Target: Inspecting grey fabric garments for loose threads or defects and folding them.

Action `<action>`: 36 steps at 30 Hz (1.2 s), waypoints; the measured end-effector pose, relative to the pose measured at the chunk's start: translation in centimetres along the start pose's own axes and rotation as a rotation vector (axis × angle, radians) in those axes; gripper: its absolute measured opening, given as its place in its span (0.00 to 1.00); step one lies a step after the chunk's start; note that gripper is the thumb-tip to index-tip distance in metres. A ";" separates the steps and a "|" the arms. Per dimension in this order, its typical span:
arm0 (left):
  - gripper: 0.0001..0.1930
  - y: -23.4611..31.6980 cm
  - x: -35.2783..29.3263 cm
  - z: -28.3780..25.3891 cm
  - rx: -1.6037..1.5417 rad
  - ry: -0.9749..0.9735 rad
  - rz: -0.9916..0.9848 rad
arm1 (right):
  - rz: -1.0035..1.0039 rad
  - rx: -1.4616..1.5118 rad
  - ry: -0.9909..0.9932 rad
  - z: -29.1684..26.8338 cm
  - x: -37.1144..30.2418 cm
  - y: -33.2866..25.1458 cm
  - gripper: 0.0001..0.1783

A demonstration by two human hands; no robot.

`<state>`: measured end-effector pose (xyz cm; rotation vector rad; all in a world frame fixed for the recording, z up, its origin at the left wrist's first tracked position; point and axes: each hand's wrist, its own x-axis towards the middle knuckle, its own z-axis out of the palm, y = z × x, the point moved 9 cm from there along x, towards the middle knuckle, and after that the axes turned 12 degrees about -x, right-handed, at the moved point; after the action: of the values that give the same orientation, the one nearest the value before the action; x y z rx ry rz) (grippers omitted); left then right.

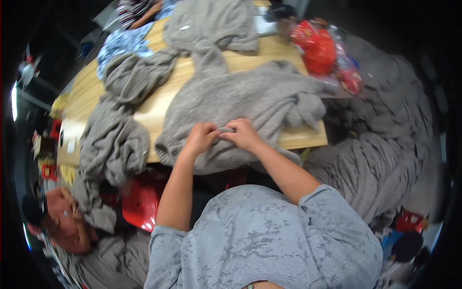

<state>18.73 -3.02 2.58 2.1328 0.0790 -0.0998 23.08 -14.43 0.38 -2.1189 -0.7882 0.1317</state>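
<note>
Pinching grey fleece [226,96], hands [201,138] [242,134] close together, wooden table [83,103] beneath

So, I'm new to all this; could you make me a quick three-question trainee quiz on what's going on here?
1. True or false: the left hand and the right hand both pinch the fluffy grey cloth.
2. What colour is the big bag near the right edge of the table? (a) green (b) red (c) white
3. Does the patterned blue cloth lie to the left or the right of the hands?

Key: 1. true; 2. b; 3. left
</note>
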 end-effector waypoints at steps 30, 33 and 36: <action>0.06 1.1 -2.8 1.9 -0.132 0.264 0.331 | -0.006 -0.133 0.033 -6.2 2.0 -0.9 0.09; 0.07 2.7 -3.6 2.2 0.005 0.299 0.498 | -0.077 -0.247 -0.178 -2.5 2.5 -1.4 0.07; 0.09 2.6 -3.9 2.4 0.050 0.316 0.499 | -0.141 -0.287 -0.181 -0.1 1.9 -1.5 0.06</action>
<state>15.01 -6.46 3.88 2.1394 -0.2727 0.5323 23.93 -12.72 1.91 -2.3335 -1.1169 0.1439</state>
